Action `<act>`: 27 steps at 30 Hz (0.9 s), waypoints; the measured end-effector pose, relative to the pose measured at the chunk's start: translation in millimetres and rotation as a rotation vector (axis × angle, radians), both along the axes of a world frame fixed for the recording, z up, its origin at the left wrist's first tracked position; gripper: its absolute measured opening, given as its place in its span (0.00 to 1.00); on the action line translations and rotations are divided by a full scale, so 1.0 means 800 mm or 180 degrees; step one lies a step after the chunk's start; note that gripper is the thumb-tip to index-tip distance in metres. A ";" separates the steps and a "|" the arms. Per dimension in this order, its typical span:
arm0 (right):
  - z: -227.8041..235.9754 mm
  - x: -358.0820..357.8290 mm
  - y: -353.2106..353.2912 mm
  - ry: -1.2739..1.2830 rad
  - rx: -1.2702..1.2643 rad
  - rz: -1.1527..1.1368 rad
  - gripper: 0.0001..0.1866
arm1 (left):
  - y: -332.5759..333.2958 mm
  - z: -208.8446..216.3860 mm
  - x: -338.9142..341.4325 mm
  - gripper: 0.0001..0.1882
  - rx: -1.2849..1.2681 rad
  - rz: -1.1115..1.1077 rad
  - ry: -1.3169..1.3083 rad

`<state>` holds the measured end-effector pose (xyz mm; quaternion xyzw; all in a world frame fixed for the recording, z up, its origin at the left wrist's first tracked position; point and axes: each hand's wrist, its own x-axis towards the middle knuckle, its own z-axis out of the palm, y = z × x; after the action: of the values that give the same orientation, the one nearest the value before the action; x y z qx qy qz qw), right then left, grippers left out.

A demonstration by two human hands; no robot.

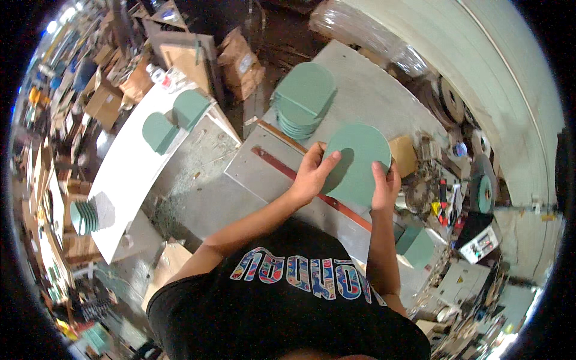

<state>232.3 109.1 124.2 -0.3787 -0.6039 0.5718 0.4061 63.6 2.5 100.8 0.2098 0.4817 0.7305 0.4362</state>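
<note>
Between my two hands is a flat green panel [359, 157] with a rounded end, held up in front of me over a grey metal worktable [354, 72]. My left hand [314, 172] grips its left edge, thumb on the top face and fingers beneath. On the right edge, my right hand [386, 183] holds it the same way, with the thumb on top. Just beyond the panel, a stack of similar green panels [305, 90] stands on the table. A reddish-brown metal strip [275, 163] runs along the table, passing under my hands.
To the left, a long white table [129, 162] carries two green panels [159, 132] and a row of several more [84, 217]. More green pieces [415, 246] lie at my right. Beyond them are hand tools [444, 204] and a grinding disc [483, 193]. A brown paper sack [239, 63] stands behind.
</note>
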 end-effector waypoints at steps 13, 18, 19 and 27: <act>0.006 -0.063 0.006 -0.0159 -0.0086 0.0653 0.24 | -0.032 -0.020 -0.092 0.26 -0.0514 -0.0652 0.0516; -0.108 -0.028 0.005 -0.0449 -0.0758 0.0054 0.30 | -0.018 -0.100 -0.084 0.35 -0.1137 -0.0999 0.0992; -0.132 -0.023 -0.004 -0.0537 -0.0966 -0.0051 0.30 | -0.019 -0.123 -0.076 0.35 -0.1194 -0.1051 0.1209; -0.257 0.022 -0.047 -0.0735 -0.1461 -0.0854 0.29 | -0.032 -0.171 -0.144 0.25 -0.1495 -0.1139 0.1334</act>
<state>249.6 71.4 -81.2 -0.5998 -0.4455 0.5877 0.3104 -51.9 -23.0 -35.8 0.3300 0.6710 0.4532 0.4852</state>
